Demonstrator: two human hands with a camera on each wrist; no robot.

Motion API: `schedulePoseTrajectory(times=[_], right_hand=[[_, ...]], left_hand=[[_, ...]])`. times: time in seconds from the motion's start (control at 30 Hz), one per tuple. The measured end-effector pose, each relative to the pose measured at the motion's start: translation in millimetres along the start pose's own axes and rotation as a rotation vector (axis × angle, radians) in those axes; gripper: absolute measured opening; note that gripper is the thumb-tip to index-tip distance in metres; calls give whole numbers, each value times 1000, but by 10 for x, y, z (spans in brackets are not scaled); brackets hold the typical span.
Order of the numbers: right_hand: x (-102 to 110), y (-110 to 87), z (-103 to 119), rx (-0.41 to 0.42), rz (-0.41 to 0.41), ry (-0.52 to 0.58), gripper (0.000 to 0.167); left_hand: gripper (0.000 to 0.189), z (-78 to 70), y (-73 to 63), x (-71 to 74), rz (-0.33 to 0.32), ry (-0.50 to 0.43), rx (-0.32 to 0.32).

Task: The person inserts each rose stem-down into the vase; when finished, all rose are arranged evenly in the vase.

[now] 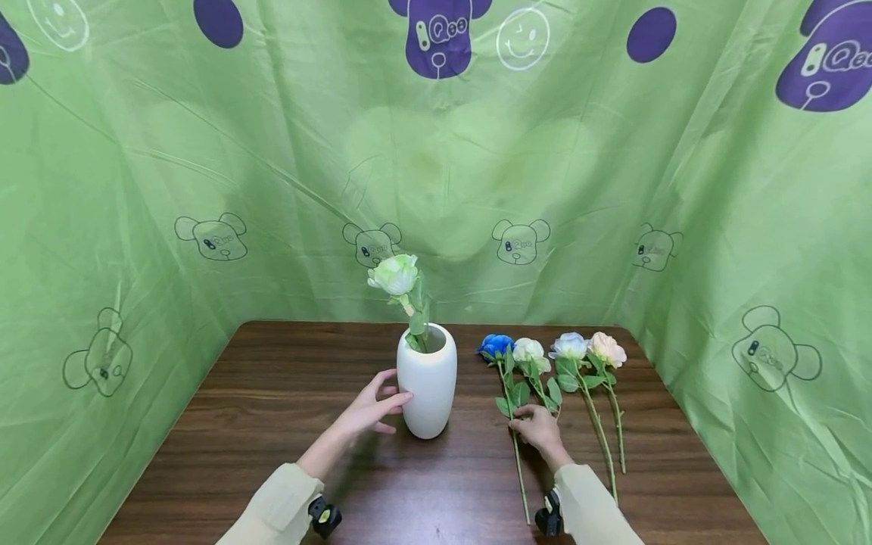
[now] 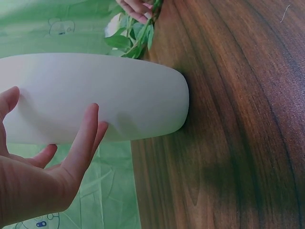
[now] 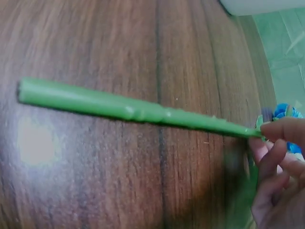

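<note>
A tall white vase (image 1: 427, 393) stands upright near the table's middle, holding one pale green-white flower (image 1: 395, 275) that leans left. My left hand (image 1: 373, 406) is at the vase's left side, fingers spread and relaxed, fingertips right at its wall; in the left wrist view the vase (image 2: 95, 95) lies across beyond the fingers. My right hand (image 1: 538, 428) pinches the stem of a blue rose (image 1: 496, 347) between thumb and fingers, just below its leaves. In the right wrist view the green stem (image 3: 138, 110) runs from the fingers toward its cut end.
Right of the blue rose lie a white rose (image 1: 531, 353), a pale blue rose (image 1: 569, 346) and a peach rose (image 1: 607, 349), stems toward the front. Their leaves crowd near the right hand. A green printed curtain (image 1: 300, 151) surrounds the brown wooden table (image 1: 272, 393).
</note>
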State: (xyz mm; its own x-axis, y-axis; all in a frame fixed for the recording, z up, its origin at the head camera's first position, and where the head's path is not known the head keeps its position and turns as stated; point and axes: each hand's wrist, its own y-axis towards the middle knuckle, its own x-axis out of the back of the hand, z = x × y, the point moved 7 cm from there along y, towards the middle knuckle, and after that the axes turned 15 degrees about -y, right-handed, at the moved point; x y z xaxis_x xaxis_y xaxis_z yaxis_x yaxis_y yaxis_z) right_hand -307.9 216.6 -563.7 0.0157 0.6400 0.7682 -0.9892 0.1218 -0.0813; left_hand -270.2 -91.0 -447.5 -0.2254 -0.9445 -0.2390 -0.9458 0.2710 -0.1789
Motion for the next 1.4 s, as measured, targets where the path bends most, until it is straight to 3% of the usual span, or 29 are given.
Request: schedulePoseTrajectory(times=[0.1,0.2,0.5,0.63,0.87,1.07,1.23,1.4], right_hand=[[-48,9,-9,-5,49,209,23],[-75,6,-24,-51,101,340,24],[-48,1,86,-70,185,461,27],[28,4,220,6,144,490,26],[262,15,483,150,0,491,24],[503,-25,745,272,-124,500,23],[714,-81,980,291,-194,558,24],[922,-123,1213,268,-243,720,21]], left_hand=[[62,2,2,0,1,4,2],[62,1,6,5,-1,9,3],[62,-4,1,3,6,3,-2],[62,26,23,22,6,0,-2],[65,222,186,147,-14,9,-7],[65,238,193,159,-22,12,-2],[63,177,150,129,-16,7,-2],[61,28,32,26,0,12,-2]])
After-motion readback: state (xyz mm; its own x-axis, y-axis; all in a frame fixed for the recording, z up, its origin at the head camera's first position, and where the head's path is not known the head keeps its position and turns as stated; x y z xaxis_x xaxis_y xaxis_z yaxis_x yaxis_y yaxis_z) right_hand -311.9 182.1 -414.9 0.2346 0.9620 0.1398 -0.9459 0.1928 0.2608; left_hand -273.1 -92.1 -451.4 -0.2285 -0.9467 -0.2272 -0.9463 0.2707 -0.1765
